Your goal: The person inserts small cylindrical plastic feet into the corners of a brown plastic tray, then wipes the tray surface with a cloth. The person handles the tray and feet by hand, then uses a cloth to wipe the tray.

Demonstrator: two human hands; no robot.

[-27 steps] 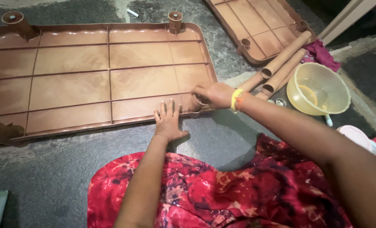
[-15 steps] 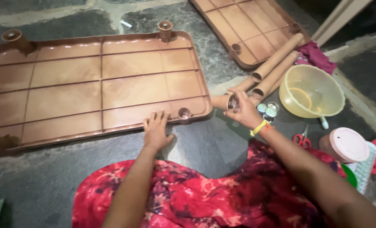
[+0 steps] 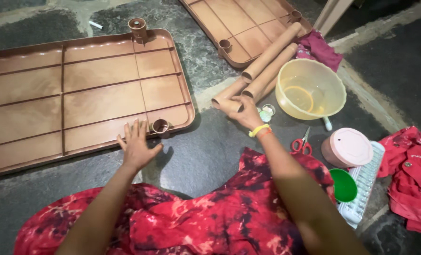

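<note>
Head-camera view: a large brown plastic panel (image 3: 78, 99) is seen lying ribbed side up on a dark stone floor (image 3: 205, 156), with short round sockets standing at its corners. The left hand (image 3: 137, 146) is laid flat on the near edge of this panel, fingers spread wide and nothing gripped, just beside the near-right corner socket (image 3: 160, 125).

The right hand (image 3: 246, 112) is closed around the near end of a brown plastic tube (image 3: 228, 105), which is held just above the floor. A yellow band (image 3: 258, 130) is worn at that wrist. Two more brown tubes (image 3: 272, 61) are laid side by side behind it, slanting up and away, their far ends touching a second brown panel (image 3: 238, 23) at the top of the frame.

Just right of the tubes a translucent yellow bowl (image 3: 310, 89) is set on the floor. Small round caps (image 3: 266, 113) are seen between the held tube and the bowl. Nearer the person, red-handled scissors (image 3: 301, 145) are lying beside a pink lidded tub (image 3: 347, 148), and a green round object (image 3: 343, 185) is resting against a white tray (image 3: 364, 186). Red cloth (image 3: 411, 174) is bunched at the far right, and a red patterned garment (image 3: 210, 222) is spread across the lap.
</note>
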